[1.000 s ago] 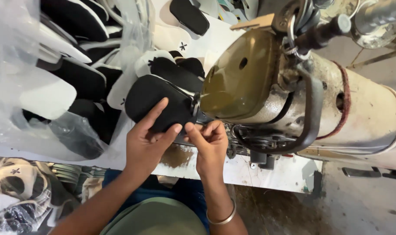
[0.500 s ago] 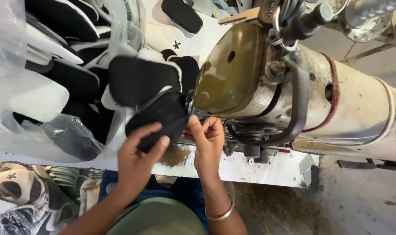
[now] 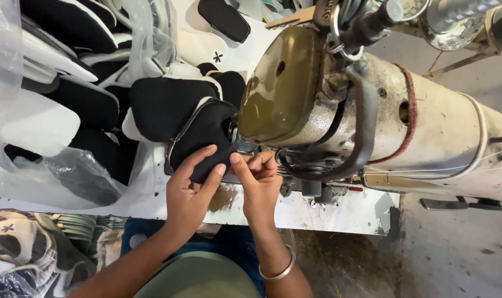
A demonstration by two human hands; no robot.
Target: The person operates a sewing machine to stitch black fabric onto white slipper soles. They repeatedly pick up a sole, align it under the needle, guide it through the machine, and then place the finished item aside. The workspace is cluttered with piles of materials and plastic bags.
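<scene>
A black fabric shoe piece with a pale edge (image 3: pixel 204 132) lies on the white table under the head of an old sewing machine (image 3: pixel 339 105). My left hand (image 3: pixel 189 190) rests flat on its near end, fingers spread and pressing it down. My right hand (image 3: pixel 259 182) pinches the piece's right edge close to the needle area, thumb and fingers closed on the fabric. A metal bangle (image 3: pixel 275 270) sits on my right wrist.
A heap of black and white shoe pieces (image 3: pixel 85 99) fills the left of the table, partly under clear plastic (image 3: pixel 36 171). More pieces lie in a bag at lower left (image 3: pixel 14 248). The table's front edge (image 3: pixel 339 212) runs below the machine.
The black piece has turned and slid further under the machine head. My left hand shifted from gripping over it to pressing on its near end; my right hand stays at the edge.
</scene>
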